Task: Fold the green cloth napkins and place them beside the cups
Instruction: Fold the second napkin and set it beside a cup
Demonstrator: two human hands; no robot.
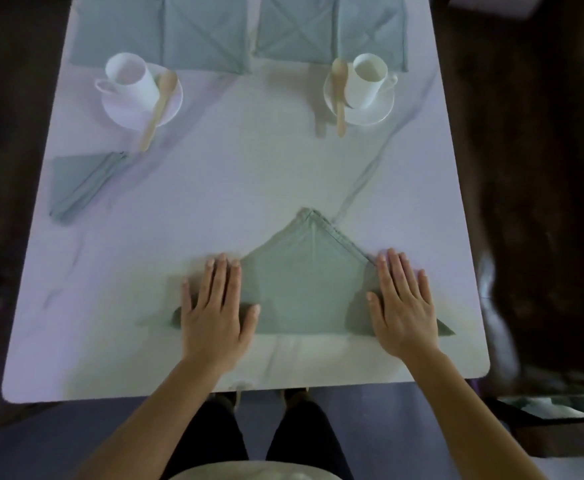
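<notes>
A green napkin (306,292) lies on the near part of the white worktop (214,188), close to the person. It is folded into a shape with a point that looks away from the person. Its two lower corners stick out to the left and to the right.

The left hand (214,306) lies flat on the left side of this napkin, with the fingers straight and close together and the thumb spread toward the middle. The right hand (403,306) lies flat in the same way on the right side. Both hands press the cloth down with wide palms, and neither one grips it.

A second napkin (82,181), folded into a narrow shape, lies near the left edge of the worktop, on the near side of the left cup (131,79). This cup stands on a saucer (124,110). A wooden spoon (157,109) leans on the saucer, and the end of its handle is close to the second napkin. The right cup (368,79) stands on its own saucer (370,116), with another spoon (339,95) at its left side.

Along the far edge of the worktop, a row of flat green napkins (207,32) lies side by side behind the two cups.
</notes>
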